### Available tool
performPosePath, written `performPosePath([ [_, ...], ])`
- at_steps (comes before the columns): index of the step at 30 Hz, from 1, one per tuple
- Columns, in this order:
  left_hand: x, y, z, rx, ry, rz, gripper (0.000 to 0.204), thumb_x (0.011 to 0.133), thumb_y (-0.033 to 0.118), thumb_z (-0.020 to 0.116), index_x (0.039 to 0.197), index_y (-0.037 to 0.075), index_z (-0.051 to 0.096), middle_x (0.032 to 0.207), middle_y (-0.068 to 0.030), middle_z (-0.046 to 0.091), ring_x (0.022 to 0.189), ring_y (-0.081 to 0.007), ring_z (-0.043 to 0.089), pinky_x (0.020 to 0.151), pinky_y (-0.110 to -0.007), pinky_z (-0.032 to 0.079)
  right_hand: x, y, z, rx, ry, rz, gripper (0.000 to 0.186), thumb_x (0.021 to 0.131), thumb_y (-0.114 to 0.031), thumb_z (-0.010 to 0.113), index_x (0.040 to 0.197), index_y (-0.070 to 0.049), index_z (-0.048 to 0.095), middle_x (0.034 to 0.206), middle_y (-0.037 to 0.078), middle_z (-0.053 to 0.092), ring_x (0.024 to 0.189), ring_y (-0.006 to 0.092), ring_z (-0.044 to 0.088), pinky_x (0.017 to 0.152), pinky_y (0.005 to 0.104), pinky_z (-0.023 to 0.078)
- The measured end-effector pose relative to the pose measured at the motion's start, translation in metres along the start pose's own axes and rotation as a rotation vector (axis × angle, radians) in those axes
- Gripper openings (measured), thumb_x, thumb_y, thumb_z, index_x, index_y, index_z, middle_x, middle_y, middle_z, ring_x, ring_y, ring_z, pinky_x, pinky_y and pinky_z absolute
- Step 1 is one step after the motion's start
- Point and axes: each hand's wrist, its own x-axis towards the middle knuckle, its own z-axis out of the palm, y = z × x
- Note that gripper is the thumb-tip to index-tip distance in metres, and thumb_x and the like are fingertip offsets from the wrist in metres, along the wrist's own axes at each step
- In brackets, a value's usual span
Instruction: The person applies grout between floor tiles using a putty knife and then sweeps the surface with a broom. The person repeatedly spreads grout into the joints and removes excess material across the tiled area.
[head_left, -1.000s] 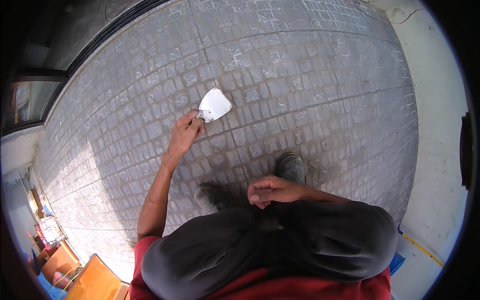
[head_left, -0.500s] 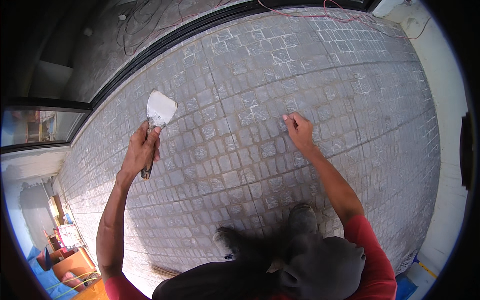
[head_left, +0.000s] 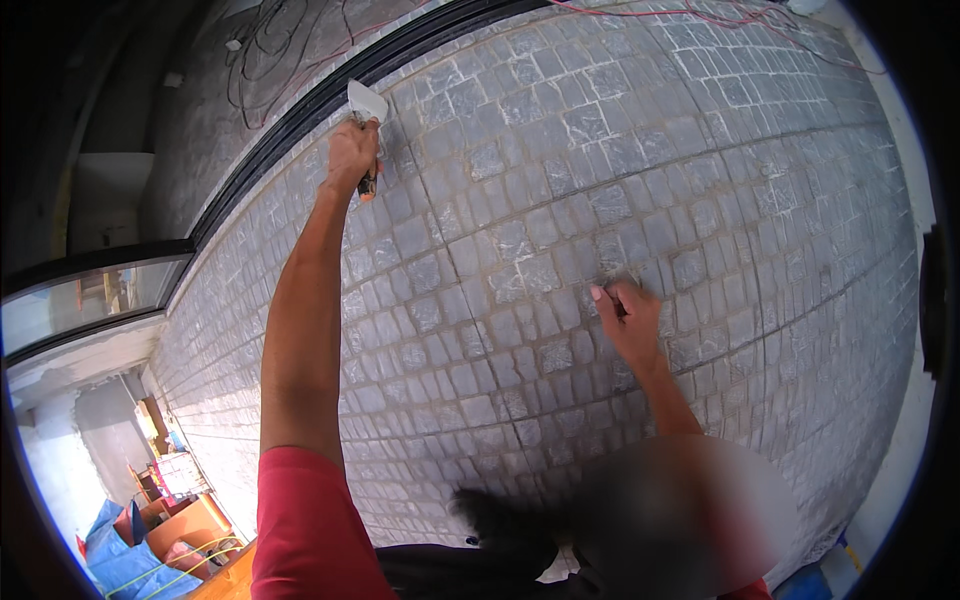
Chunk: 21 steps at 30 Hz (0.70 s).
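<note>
My left hand (head_left: 355, 150) grips a putty knife by its dark, orange-tipped handle; the wide pale blade (head_left: 368, 100) is at the edge of the black metal sliding-door track (head_left: 260, 150), at the top left of the paving. My right hand (head_left: 628, 315) is lower and to the right, its fingers curled into a loose fist at the surface of the grey cobble-patterned paving (head_left: 600, 220), with no tool showing in it. A blurred grey shape (head_left: 650, 510) hides part of my right arm and lower body.
Cables (head_left: 660, 14) run beyond and along the track. A framed glass panel (head_left: 90, 290) stands at the left. A blue tarp (head_left: 120, 540), cartons and orange boards are piled at the lower left. A pale wall edge (head_left: 890, 450) borders the right side.
I have leaned forward. My left hand and the putty knife have moved up to the track; my right hand has reached from near my knees out onto the paving.
</note>
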Motion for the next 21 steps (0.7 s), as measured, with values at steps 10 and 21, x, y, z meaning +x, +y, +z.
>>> performPosePath([
  [10, 0.04, 0.005, 0.018, 0.209, -0.016, 0.105, 0.047, 0.097, 0.03, 0.05, 0.086, -0.015, 0.059, 0.069, -0.0256, 0.067, 0.051, -0.0312, 0.069, 0.051, -0.041, 0.058, -0.004, 0.008, 0.0, 0.041, 0.017, 0.024, 0.034, 0.093, -0.015, 0.073, 0.069, -0.002, 0.053, 0.057, 0.004, 0.047, 0.049, 0.0101, 0.038, 0.045, 0.0298, 0.031],
  [21, 0.008, 0.007, 0.021, 0.51, -0.148, -0.022, 0.04, 0.091, 0.023, 0.05, 0.108, -0.012, 0.062, 0.085, -0.0252, 0.072, 0.063, -0.0308, 0.074, 0.066, -0.041, 0.059, -0.002, -0.006, 0.001, 0.04, 0.013, 0.031, 0.034, 0.094, -0.018, 0.072, 0.071, -0.001, 0.054, 0.057, 0.005, 0.048, 0.048, 0.0117, 0.039, 0.045, 0.0308, 0.033],
])
